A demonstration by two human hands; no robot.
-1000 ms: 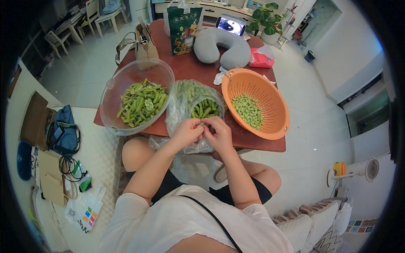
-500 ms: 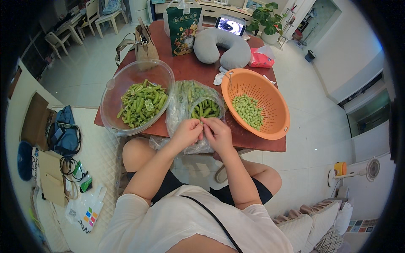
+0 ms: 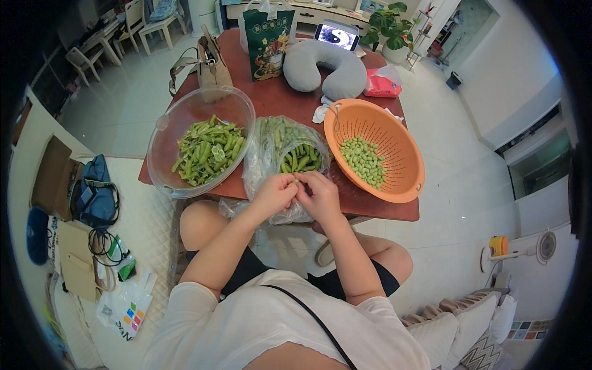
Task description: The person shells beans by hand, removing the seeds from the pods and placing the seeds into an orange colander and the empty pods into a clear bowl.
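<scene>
My left hand (image 3: pixel 275 192) and my right hand (image 3: pixel 319 192) meet at the fingertips over the near edge of the table. Pinched between them is a green pod (image 3: pixel 296 181), mostly hidden by the fingers. Just beyond lies a clear plastic bag (image 3: pixel 256 163), its mouth towards me, with whole green bean pods (image 3: pixel 300 158) in it. To the left, a clear plastic bowl (image 3: pixel 161 161) holds a heap of split green pods (image 3: pixel 208 151). On the right, shelled pale green beans (image 3: pixel 362 161) lie in a tilted orange colander (image 3: pixel 402 145).
Farther back on the red-brown table (image 3: pixel 302 102) are a beige handbag (image 3: pixel 213 73), a green pouch (image 3: pixel 267 44), a grey neck pillow (image 3: pixel 345 73), a lit screen (image 3: pixel 337 37) and a pink tissue pack (image 3: pixel 382 85). A small fan (image 3: pixel 545 248) stands at the right.
My fingertips have shifted slightly around the pod, and a bit more green shows between them. The bowl, bag and colander stay in place.
</scene>
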